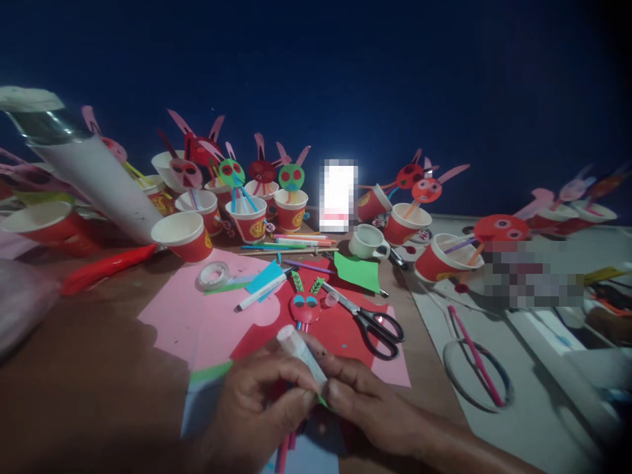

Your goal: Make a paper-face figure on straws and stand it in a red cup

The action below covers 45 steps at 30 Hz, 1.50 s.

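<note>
A white glue stick (302,355) slants up between my two hands, its lower end by my thumbs. My left hand (261,395) is closed, thumb and forefinger pinching a tiny green paper piece (322,399) at the tips. Closed against it from the other side, my right hand (365,395) has its thumb at the tube's lower end; its grip is partly hidden. Just beyond them lies a red paper face (306,308) with blue-lidded eyes and green ears, on red paper (345,342). Black-handled scissors (380,329) rest to its right.
Pink paper (197,329), a tape roll (213,275), a white marker (261,293) and green paper (356,271) lie around. Behind stand a white cup (366,241), several red paper cups (182,237) with paper faces on straws, and a bright blurred screen (338,194). A bottle (93,171) leans left.
</note>
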Available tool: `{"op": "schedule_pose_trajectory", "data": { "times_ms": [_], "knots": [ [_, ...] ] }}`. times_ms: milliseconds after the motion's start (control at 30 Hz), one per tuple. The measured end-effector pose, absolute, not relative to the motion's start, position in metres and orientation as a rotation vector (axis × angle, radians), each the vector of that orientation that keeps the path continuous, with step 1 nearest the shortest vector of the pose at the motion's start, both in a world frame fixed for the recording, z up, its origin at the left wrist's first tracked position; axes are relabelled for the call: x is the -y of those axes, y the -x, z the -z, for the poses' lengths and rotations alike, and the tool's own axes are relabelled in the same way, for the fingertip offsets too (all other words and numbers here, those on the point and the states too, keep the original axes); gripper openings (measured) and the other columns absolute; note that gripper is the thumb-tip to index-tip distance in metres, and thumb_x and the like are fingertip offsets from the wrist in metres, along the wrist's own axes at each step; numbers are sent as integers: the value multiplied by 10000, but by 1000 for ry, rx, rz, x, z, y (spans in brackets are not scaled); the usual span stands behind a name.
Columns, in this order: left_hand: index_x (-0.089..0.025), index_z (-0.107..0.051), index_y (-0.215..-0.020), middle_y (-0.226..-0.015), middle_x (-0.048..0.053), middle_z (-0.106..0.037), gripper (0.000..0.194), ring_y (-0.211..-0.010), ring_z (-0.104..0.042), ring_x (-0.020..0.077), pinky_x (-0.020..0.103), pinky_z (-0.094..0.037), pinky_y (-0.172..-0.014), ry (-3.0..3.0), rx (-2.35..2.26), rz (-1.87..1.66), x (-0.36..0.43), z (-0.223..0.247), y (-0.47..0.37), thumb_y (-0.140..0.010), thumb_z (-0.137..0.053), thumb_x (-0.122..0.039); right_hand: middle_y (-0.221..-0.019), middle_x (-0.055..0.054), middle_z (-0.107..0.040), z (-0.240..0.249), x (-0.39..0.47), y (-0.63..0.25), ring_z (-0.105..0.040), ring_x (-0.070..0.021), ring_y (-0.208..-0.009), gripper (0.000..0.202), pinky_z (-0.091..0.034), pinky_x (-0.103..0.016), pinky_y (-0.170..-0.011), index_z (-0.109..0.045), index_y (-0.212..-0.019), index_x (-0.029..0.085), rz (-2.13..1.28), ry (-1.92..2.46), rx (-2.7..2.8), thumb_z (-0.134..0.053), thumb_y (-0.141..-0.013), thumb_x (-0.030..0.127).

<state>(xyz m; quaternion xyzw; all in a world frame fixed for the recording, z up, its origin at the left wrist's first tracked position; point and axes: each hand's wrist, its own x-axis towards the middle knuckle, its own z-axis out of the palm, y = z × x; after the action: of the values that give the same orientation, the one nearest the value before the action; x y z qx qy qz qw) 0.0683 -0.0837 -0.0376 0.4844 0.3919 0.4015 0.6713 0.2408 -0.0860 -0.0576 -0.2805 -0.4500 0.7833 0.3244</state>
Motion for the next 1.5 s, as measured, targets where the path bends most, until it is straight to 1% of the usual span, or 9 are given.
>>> {"op": "schedule_pose_trajectory", "data": {
  "times_ms": [133, 333, 533, 700, 867, 1067, 1267, 1367, 1500],
  "knots": [
    [-174, -676, -710, -658, 26, -659, 125, -468, -627, 169, 329, -539, -459, -867, -725, -904, 84, 40, -71, -773, -658, -280, -642, -24, -532, 58, 84, -241, -488, -97, -563, 571, -388, -228, -596, -627, -742, 97, -2118, 666, 1226, -450, -847, 630],
    [-198, -718, -684, -860, 45, -696, 93, -897, -659, 213, 302, -543, -763, -1146, -881, -930, 76, 35, -65, -750, -660, -169, -788, -3, -526, 65, 86, -238, -455, -89, -694, 402, -367, -199, -656, -596, -856, 132, -1969, 777, 996, -766, -676, 449],
    [-194, -669, -751, -498, -25, -598, 84, -461, -640, 171, 305, -522, -487, -788, -619, -931, 83, 43, -75, -796, -650, -262, -604, -36, -555, 68, 83, -236, -457, -64, -462, 591, -308, -168, -446, -620, -752, 78, -2158, 609, 1067, -429, -855, 628],
    [-176, -693, -716, -752, 39, -683, 72, -532, -649, 146, 202, -451, -397, -839, -718, -956, 82, 40, -75, -758, -690, -235, -639, -3, -533, 66, 82, -240, -466, -60, -513, 478, -358, -177, -519, -587, -789, 102, -2134, 671, 1066, -595, -785, 580],
    [-187, -726, -643, -913, 51, -677, 74, -865, -659, 192, 262, -539, -755, -995, -906, -1048, 81, 39, -72, -702, -732, -232, -754, 12, -497, 65, 84, -240, -435, -74, -661, 396, -357, -190, -621, -573, -837, 134, -1981, 774, 978, -794, -657, 410],
    [-163, -663, -741, -522, 0, -595, 132, -444, -625, 183, 306, -525, -422, -863, -677, -924, 80, 42, -72, -785, -662, -287, -690, -38, -561, 66, 81, -240, -526, -94, -557, 538, -388, -213, -551, -577, -807, 99, -2135, 614, 1154, -456, -851, 622],
    [-192, -722, -718, -969, 52, -675, 69, -736, -668, 151, 250, -566, -661, -1048, -782, -1015, 71, 45, -66, -765, -676, -169, -700, 2, -502, 64, 84, -241, -445, -76, -599, 398, -370, -210, -607, -524, -819, 125, -2022, 741, 1093, -652, -781, 500],
    [-216, -733, -701, -948, 30, -681, 89, -840, -660, 159, 238, -542, -771, -1140, -825, -1026, 70, 45, -64, -750, -688, -157, -745, 13, -477, 66, 85, -240, -412, -74, -648, 391, -351, -198, -626, -514, -811, 137, -1938, 803, 1031, -763, -696, 416],
    [-183, -701, -744, -699, 41, -684, 99, -604, -670, 175, 273, -556, -547, -1019, -722, -926, 72, 44, -65, -793, -655, -255, -689, -11, -525, 71, 84, -239, -494, -86, -582, 475, -375, -198, -553, -550, -875, 115, -2072, 648, 1079, -568, -806, 584]
  ]
}}
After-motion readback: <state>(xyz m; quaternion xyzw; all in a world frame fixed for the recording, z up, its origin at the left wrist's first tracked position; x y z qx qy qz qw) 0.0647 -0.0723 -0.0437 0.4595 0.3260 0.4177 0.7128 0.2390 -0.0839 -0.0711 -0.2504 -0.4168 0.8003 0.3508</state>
